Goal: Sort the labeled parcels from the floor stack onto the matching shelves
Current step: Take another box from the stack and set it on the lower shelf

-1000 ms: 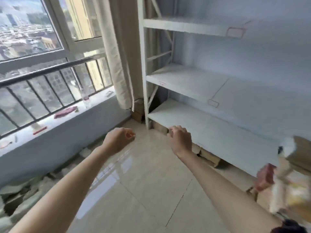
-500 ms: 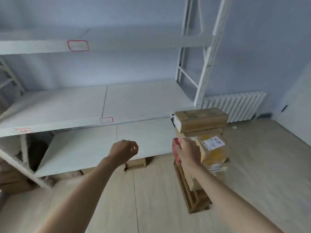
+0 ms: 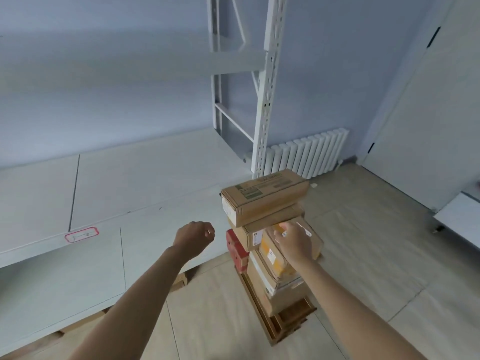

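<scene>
A person's right hand [image 3: 294, 241], fingers loosely spread and gripping nothing, reaches the leaning floor stack [image 3: 272, 258], where the top parcel [image 3: 265, 197] sits just above its fingertips. The left hand [image 3: 193, 236] hangs curled and empty, well left of the stack. A careless tug at a lower box could topple the uneven pile before anything reaches the labeled shelf [image 3: 145, 183].

Illumination is soft, even daylight with a cool blue cast; its source is outside the view. Shadows are faint and diffuse. The pale wood-look tile floor [image 3: 363, 255] carries only a mild sheen, without hard glare. Motion blur smears the white metal shelf boards [image 3: 130, 178] at the left edge. Wide-angle distortion bows the white perforated steel upright [image 3: 267, 100] and stretches the corners.
</scene>
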